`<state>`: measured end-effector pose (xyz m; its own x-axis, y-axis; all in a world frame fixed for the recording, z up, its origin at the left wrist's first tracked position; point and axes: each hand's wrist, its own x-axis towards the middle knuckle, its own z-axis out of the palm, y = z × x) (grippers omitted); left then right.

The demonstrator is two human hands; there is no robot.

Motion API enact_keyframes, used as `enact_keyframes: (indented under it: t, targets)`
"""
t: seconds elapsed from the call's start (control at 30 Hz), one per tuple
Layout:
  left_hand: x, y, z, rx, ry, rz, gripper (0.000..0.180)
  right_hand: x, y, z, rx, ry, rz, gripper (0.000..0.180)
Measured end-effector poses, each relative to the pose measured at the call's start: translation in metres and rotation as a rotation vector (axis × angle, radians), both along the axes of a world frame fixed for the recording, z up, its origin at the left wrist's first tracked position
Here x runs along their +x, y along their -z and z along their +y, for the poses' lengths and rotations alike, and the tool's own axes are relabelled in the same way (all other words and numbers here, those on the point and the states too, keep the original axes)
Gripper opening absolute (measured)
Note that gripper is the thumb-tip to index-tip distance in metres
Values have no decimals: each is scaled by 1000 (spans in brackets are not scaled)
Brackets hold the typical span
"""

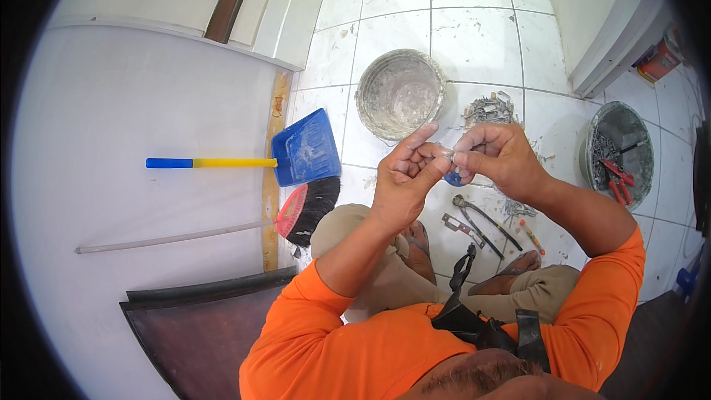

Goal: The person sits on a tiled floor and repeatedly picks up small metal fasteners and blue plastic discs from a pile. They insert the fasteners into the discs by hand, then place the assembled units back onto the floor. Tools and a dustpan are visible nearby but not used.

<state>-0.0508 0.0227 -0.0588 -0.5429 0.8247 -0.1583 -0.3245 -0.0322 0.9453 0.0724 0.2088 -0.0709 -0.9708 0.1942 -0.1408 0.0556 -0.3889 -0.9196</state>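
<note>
My left hand [409, 178] and my right hand [503, 157] meet in front of me, above the tiled floor. The thumbs and fingertips of both are pinched together around something small and pale, too small to name. A round blue thing [453, 178] shows just below the right fingers; whether it is held or lies lower down cannot be told. Beyond the right hand lies a pile of small grey pieces [490, 109]. Below the hands, on the floor between my feet, are a pair of long-handled pincers [478, 224] and a flat metal plate with slots [461, 227].
A dusty round bucket [404, 92] stands ahead. To the right, another bucket [621, 155] holds red-handled tools and grey pieces. At left, a blue dustpan [307, 150] and a broom [311, 211] lean by the wall. An orange-yellow stick [532, 237] lies near my right foot.
</note>
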Motion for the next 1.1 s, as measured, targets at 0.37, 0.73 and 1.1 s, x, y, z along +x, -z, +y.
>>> enact_keyframes:
  t: [0.37, 0.73, 1.1]
  targets:
    - [2, -6, 3, -29, -33, -80, 68, -1, 6, 1, -61, -9, 64, 17]
    - [3, -10, 5, 32, -57, -188, 61, 4, -8, 7, 720, 150, 393, 12]
    - [7, -4, 5, 13, -64, -65, 63, 5, -16, 3, 925, 216, 480, 13]
